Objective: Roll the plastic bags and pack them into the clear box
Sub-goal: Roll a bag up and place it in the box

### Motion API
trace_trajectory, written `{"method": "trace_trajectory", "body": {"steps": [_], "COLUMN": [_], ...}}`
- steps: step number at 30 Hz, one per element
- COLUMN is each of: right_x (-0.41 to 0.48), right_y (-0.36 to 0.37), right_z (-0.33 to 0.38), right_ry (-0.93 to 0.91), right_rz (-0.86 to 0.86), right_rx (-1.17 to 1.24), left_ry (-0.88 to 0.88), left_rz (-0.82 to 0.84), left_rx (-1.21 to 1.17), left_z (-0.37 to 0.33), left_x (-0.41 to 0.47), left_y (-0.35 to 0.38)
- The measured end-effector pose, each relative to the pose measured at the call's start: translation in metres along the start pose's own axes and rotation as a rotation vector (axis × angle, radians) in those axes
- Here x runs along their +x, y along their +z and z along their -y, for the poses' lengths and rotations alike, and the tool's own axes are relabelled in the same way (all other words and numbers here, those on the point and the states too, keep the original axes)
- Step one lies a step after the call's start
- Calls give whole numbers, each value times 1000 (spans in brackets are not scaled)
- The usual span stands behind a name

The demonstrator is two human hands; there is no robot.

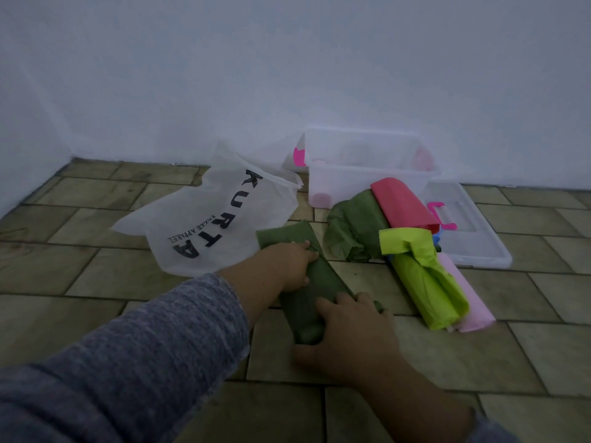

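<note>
Grip of left hand (292, 265) and right hand (355, 330) clasps green bag (323, 279) under them

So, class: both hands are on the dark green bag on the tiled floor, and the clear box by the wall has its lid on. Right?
Not quite: the head view shows the clear box open, its lid lying on the floor beside it. The rest holds.

A floor (80, 276) of olive-brown rectangular tiles with dark joints is seen, and it is met at the back by a plain white wall (287, 59).
</note>
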State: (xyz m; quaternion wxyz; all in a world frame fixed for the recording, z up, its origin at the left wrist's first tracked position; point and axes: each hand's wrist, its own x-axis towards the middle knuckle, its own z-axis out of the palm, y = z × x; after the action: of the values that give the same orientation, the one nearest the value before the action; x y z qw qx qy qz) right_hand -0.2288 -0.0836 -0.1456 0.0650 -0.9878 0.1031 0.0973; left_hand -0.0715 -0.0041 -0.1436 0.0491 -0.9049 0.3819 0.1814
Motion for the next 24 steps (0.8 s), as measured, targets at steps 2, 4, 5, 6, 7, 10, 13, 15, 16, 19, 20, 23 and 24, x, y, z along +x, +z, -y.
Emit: {"method": "trace_trajectory", "body": {"steps": [2,4,5,6,7,10,13,15,16,19,20,23,24], "right_x": [3,5,5,5,4,3,6,9,10,11,12,16,17], "right_y": [-3,-5,-5,-5,-6,-11,-24,-27,-28,-30,-31,-34,-34], "right_z": [1,1,1,0,-1,-7,-17,-22,-24,-28,-29,-31,-31], "right_ry": [3,-4,-13,-24,-37,-78,-99,-130,-145,-163,-160,-161,-166], "right_rz": [16,32,38,44,50,96,218,206,178,143,146,161,161], "right_rx": [-5,-11,-18,-34,-54,-32,55,48,38,61,84,147,149], "left_ry": [-2,-2,-3,-5,-7,-8,-11,-10,-10,-13,-14,-7,-4], "left_rz": [9,8,3,-2,-6,-2,3,-4,-5,-8,-11,-17,-39], "left_rx": [-5,-8,-8,-9,-13,-24,-39,-43,-46,-53,-54,-60,-80], "left_z": [0,0,0,-1,-1,-1,-1,-1,-1,0,0,0,0], "left_x": [0,0,-1,-1,-2,-4,-4,-3,-3,-2,-1,-2,-5], "left_y": [0,-1,-1,-1,0,1,0,0,1,2,2,2,2]}}
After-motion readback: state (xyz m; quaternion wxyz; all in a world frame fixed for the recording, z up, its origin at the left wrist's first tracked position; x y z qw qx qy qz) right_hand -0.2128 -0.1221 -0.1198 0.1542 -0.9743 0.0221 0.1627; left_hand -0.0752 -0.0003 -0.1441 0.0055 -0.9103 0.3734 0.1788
